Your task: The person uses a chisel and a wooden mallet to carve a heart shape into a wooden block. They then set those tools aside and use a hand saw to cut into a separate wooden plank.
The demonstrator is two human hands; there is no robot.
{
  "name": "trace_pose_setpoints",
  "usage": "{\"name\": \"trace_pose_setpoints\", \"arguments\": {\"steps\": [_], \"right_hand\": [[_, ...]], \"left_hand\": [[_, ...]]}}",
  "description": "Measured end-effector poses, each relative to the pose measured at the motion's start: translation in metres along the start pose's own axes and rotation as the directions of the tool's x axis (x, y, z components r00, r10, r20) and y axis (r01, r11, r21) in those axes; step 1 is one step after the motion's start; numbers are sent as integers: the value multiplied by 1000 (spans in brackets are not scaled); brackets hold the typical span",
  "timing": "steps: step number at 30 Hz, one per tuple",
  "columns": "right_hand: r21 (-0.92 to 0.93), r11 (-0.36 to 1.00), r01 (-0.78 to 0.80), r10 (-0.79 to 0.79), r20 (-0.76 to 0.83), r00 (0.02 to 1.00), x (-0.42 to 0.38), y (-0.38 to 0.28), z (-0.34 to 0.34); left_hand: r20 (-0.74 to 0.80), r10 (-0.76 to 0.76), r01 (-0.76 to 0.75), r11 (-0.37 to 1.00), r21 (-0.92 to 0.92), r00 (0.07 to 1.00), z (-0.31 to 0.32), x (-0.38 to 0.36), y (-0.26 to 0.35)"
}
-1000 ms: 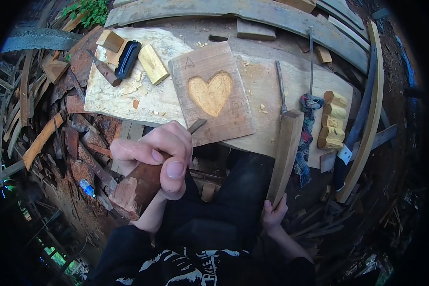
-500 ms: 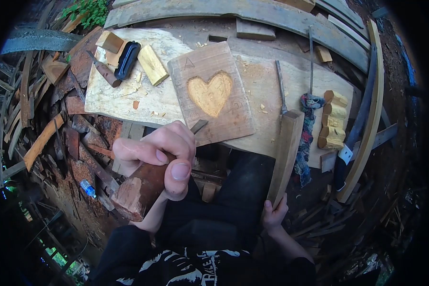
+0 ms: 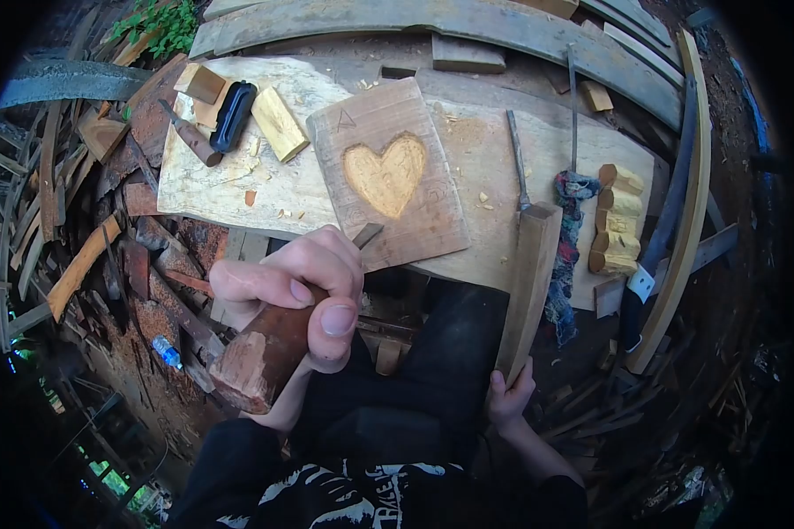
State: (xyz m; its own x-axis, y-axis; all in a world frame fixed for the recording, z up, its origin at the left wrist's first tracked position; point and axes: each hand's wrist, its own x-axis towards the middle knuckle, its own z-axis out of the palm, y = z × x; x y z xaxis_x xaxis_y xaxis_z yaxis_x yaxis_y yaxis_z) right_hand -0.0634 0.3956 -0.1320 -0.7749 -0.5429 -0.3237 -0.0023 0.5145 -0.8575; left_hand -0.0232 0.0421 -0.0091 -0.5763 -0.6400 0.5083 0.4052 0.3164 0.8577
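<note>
From our head, we look forward and steeply down through one very wide, round-edged view, past our shirt (image 3: 348, 498) and legs (image 3: 454, 339) to the surface (image 3: 476, 234). Our left hand (image 3: 302, 286) looms closest; our right hand (image 3: 510, 397) and the surface sit farther off.

Gap between carved board (image 3: 388, 176) and rod (image 3: 517, 154); wooden bar (image 3: 528, 291) blocks rod's near end.
</note>
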Motion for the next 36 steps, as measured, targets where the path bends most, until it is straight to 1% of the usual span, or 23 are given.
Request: {"name": "trace_pose_setpoints", "arguments": {"steps": [5,7,8,9,11,13,15,17,18,19,20,21,22,23,24,25,27,28,29,31,33,35,36], "right_hand": [[12,1000,-16,16,1,1000,1,-1,-1],[5,1000,-20,19,94,995,8,-11,-7],[-1,1000,-3,3,93,996,12,-17,-12],[-42,999,4,2,132,991,17,-26,-18],[-95,994,50,-32,184,982,28,-49,-32],[-92,978,189,-188,27,982,36,-78,-54],[-37,952,304,-305,-208,929,35,-101,-82],[294,892,343,-272,-257,927,27,-148,-99],[275,891,362,-300,-241,923,18,-153,-109],[200,915,351,-330,-130,935,6,-156,-121],[120,931,345,-345,-18,938,0,-159,-131],[100,928,359,-360,-4,933,-1,-174,-130],[-187,930,315,-307,72,949,-3,-191,-126],[-460,849,261,-233,118,965,-8,-204,-122],[-442,861,252,-255,53,965,-14,-211,-123],[-480,830,283,-345,-44,938,-19,-210,-128],[-280,934,223,-281,-187,942,-34,-222,-133],[-269,886,376,-454,-344,822,-29,-209,-129],[-284,879,382,-465,-343,816,-34,-211,-131],[-89,923,373,-380,-339,861,-53,-222,-115],[-117,922,370,-386,-378,842,-60,-221,-103],[-215,941,262,-316,-278,907,-65,-210,-104],[-309,932,188,-265,-229,937,-65,-212,-101]], "left_hand": [[-12,-20,20,1000,-2,1000,17,7,-2],[61,-130,124,988,92,990,21,10,0],[135,-110,95,989,113,985,19,9,-7],[202,-88,61,989,134,975,17,9,-12],[190,39,-105,930,353,981,32,14,-4],[178,22,-71,960,272,984,36,10,-9],[113,84,-116,939,325,990,38,8,-7],[103,17,-50,943,328,995,36,7,-5],[99,6,-37,949,314,995,34,6,-2],[69,20,-40,950,310,997,34,7,-1],[83,14,-39,954,297,996,34,8,0],[100,8,-37,959,283,995,35,8,0],[122,4,-36,965,259,993,36,7,-2],[105,15,-41,968,246,994,38,6,-3],[107,43,-67,970,235,993,40,6,-3],[107,67,-90,969,228,992,41,6,-4],[106,64,-86,972,220,992,45,4,-6],[110,55,-78,972,222,992,47,5,-8],[118,47,-73,972,225,992,50,5,-9],[126,64,-90,972,215,990,52,4,-11],[135,82,-110,971,212,987,54,2,-12],[143,107,-137,966,221,984,57,-2,-14],[141,113,-142,966,215,984,57,-3,-12]]}}
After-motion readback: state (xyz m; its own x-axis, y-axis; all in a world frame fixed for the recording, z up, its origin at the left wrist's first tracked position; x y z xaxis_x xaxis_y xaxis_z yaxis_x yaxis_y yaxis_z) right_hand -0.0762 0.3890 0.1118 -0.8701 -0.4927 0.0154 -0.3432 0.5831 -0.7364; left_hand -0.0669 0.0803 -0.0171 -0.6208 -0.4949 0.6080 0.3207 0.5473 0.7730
